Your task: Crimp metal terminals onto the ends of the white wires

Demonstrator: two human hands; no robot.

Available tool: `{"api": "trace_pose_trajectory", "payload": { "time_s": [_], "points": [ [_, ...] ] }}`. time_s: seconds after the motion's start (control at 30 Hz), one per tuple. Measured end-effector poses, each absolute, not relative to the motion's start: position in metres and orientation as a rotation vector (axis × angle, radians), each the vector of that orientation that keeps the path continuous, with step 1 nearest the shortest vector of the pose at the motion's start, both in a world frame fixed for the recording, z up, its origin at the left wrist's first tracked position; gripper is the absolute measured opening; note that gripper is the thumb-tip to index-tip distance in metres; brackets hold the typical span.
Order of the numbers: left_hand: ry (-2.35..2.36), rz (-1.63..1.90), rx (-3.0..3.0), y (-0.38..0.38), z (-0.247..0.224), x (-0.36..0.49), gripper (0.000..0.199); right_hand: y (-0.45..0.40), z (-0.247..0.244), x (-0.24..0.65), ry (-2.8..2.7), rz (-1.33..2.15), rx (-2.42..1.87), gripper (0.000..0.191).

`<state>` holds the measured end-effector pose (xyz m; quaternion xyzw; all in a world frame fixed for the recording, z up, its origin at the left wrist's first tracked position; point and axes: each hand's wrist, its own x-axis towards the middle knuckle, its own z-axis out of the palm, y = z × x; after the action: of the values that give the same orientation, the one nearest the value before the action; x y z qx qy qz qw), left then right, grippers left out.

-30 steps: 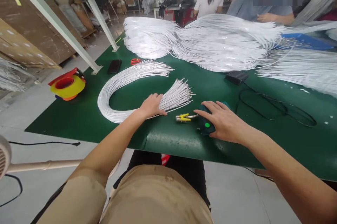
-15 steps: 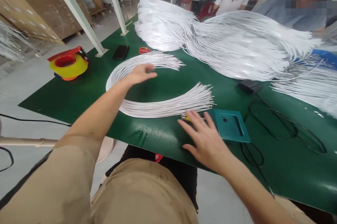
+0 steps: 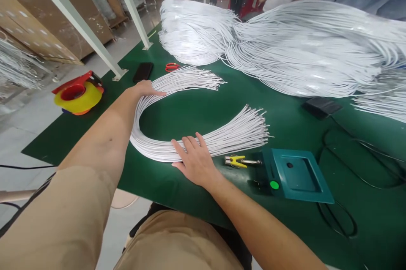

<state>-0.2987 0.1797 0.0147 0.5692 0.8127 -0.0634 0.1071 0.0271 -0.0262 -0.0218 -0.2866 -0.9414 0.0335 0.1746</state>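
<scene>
A bundle of white cables (image 3: 165,151) lies curved in a C on the green table, its loose ends fanned out to the right. My left hand (image 3: 147,88) clasps the far arm of the curve, thumb across the cables on the inner side; its other fingers are hidden. Over the near arm, my right hand (image 3: 195,158) grips with its fingers across the top and its thumb at the near edge. A yellow clip-like tool (image 3: 236,160) with metal ends lies just right of that hand, beside a teal device (image 3: 301,175) with a recessed top.
Behind lies a large heap of white cables (image 3: 301,50). A tape dispenser (image 3: 78,94), a black phone-like object (image 3: 143,72) and red-handled scissors (image 3: 171,67) are at the left and back. A black box (image 3: 321,107) trails a cord. Two people are beyond the table.
My left hand has moved left onto the bundle's far arm. My right hand has gone from above the yellow tool leftward onto the near arm. The camera view has shifted slightly.
</scene>
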Motion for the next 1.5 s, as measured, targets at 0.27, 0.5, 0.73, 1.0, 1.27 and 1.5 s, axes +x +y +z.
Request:
{"api": "trace_pose_trajectory", "payload": {
  "time_s": [0.27,0.5,0.73,1.0,1.27,1.5],
  "points": [
    [2.108,-0.204,1.958,0.214,0.018,-0.238,0.123,-0.022,-0.028,0.03,-2.612,0.203,-0.74,0.061],
    [1.921,-0.187,2.297,0.206,0.011,-0.151,0.111,-0.02,-0.03,0.028,-2.555,0.215,-0.715,0.057],
    [2.14,-0.063,2.227,0.267,0.003,-0.125,0.098,-0.015,-0.035,0.029,-2.436,0.106,-0.848,0.039],
    [2.199,0.184,2.355,0.241,0.028,-0.062,0.084,-0.016,-0.035,0.03,-2.36,0.069,-0.927,0.038],
    [1.559,0.025,1.919,0.049,0.04,-0.159,0.068,-0.013,-0.033,0.034,-2.385,0.033,-0.835,0.035],
    [1.62,-0.058,2.616,-0.006,0.004,-0.196,0.079,-0.015,-0.029,0.04,-2.39,0.052,-0.788,0.04]
  ]
}}
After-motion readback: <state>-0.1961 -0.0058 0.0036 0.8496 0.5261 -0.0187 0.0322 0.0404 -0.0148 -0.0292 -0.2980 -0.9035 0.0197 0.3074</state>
